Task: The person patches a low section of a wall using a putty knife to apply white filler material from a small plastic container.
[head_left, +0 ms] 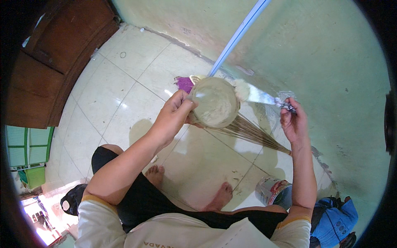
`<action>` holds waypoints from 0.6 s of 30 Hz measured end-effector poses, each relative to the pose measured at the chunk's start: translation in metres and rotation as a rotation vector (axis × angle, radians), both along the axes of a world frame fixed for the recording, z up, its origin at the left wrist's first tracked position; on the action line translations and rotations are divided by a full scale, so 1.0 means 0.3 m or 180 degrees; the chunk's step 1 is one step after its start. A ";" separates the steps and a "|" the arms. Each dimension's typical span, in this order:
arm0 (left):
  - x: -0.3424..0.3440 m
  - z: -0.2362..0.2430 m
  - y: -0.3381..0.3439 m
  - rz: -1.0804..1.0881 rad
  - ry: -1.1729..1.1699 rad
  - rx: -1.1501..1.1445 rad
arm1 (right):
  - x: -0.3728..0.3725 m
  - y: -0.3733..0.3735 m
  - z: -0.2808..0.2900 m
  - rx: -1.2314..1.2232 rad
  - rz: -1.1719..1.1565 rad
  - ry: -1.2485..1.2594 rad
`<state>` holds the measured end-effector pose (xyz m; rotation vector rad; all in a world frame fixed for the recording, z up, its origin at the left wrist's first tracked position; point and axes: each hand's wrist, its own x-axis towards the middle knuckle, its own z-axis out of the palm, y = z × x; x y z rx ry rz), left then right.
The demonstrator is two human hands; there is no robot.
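My left hand [175, 109] grips the near-left rim of a round, shallow-looking tub [215, 103], its greyish inside smeared. The thumb lies over the rim, and some fingers are hidden beneath. At the right, near the wall, my right hand [292, 120] pinches the crumpled, silvery-dark end of a long, pale, shiny thing [260, 97]. That thing widens toward the tub and has a whitish, fuzzy-looking far end beside the tub's right rim. Its kind is not clear. Under the tub, a stick broom [264, 139] lies on the tiles, partly hidden.
A blue-white pole [240, 35] leans against the green wall [331, 62], with a purple bristly head [184, 84] near its foot. By my right knee stands a printed can [264, 188]; blue cloth [341, 219] is behind it. A brown wooden cabinet [70, 53] and green drawers [39, 144] line the left.
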<state>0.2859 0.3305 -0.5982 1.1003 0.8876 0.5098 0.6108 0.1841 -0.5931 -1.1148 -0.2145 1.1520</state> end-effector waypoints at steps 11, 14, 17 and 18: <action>-0.016 0.064 -0.012 -0.0039 0.0269 0.0255 | 0.246 0.085 -0.259 -0.0255 -0.0556 0.0236; -0.018 0.098 -0.044 -0.0089 0.0323 0.0205 | 0.282 0.117 -0.358 -0.0417 -0.0760 0.0389; -0.033 0.112 -0.066 -0.0189 0.0352 0.0171 | 0.295 0.153 -0.437 -0.0629 -0.0773 0.0376; -0.032 0.115 -0.070 -0.0234 0.0333 0.0163 | 0.306 0.164 -0.460 -0.0638 -0.0821 0.0439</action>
